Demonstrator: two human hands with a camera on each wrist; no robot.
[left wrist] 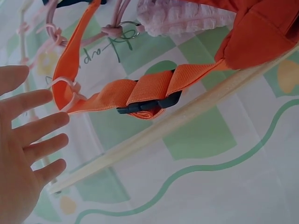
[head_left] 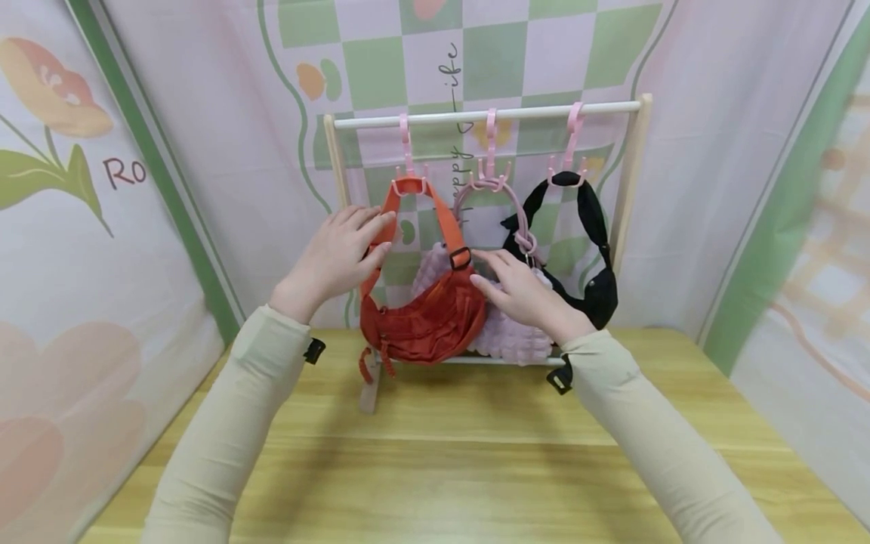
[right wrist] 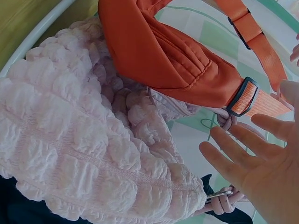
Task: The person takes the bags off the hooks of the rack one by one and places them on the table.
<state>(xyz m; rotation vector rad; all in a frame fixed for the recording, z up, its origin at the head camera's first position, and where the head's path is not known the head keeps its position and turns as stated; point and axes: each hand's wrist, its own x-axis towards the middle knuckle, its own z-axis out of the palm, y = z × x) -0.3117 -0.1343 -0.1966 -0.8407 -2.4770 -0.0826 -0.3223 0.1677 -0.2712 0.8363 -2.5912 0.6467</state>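
A red-orange waist bag [head_left: 428,321] hangs by its orange strap [head_left: 445,227] from a pink hook [head_left: 406,147] on the left of a rack. My left hand [head_left: 336,249] is at the strap's left side; in the left wrist view its fingers [left wrist: 42,123] are spread and hold nothing. My right hand [head_left: 523,291] is near the strap's black buckle [head_left: 460,258], with straight fingers, in front of a puffy lilac bag [head_left: 513,336]. The right wrist view shows that palm [right wrist: 275,177] beside the buckle, gripping nothing. The lilac bag is partly hidden behind the waist bag and my right hand.
A black bag [head_left: 601,298] hangs from the right pink hook [head_left: 574,136]. The rack has a white top rail [head_left: 448,118] and wooden posts [head_left: 632,174]. It stands on a wood-grain table [head_left: 435,468], with a patterned cloth [head_left: 224,174] behind.
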